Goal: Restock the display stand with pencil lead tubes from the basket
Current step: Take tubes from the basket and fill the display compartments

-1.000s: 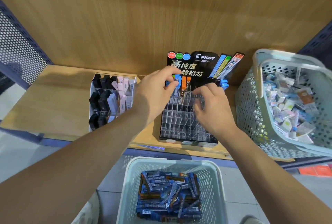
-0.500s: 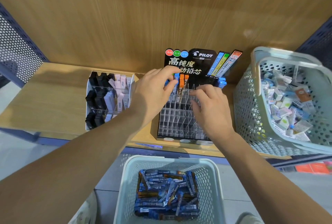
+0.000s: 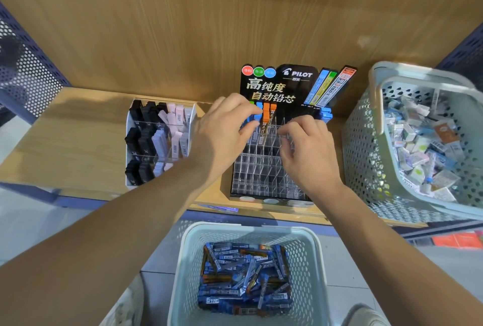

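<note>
While the left hand (image 3: 222, 135) sits just left of centre frame, its thumb and fingertips pinch a blue-capped tube (image 3: 258, 116) in the back row of the display stand (image 3: 261, 176). That tube stands nearly upright, its long axis running up the frame toward the black header card (image 3: 279, 85), with its cap just beyond the fingertips. Seating it looks like a matter of pushing straight down along that axis. Orange-capped tubes (image 3: 266, 114) stand just to its right.

Right of those, the right hand (image 3: 308, 150) hovers over the clear grid with its fingers curled downward. Whether it holds anything I cannot tell. Most cells toward the lower edge of the stand look empty, so the restock seems far from done.

The supply, a jumble of lead tubes (image 3: 243, 278) pointing every way, lies in the basket (image 3: 251, 227) at bottom centre, below the shelf edge and between the two forearms. Both hands are about equally near it, so either would draw back down the frame to fetch more.

Across the wooden shelf (image 3: 65, 142), a clear organiser (image 3: 159, 142) of black and pale boxes sits left of the stand. A second perforated basket (image 3: 366, 155) of mixed small packets stands close on the right. A wood-grain back panel (image 3: 235, 12) closes the bay behind.
</note>
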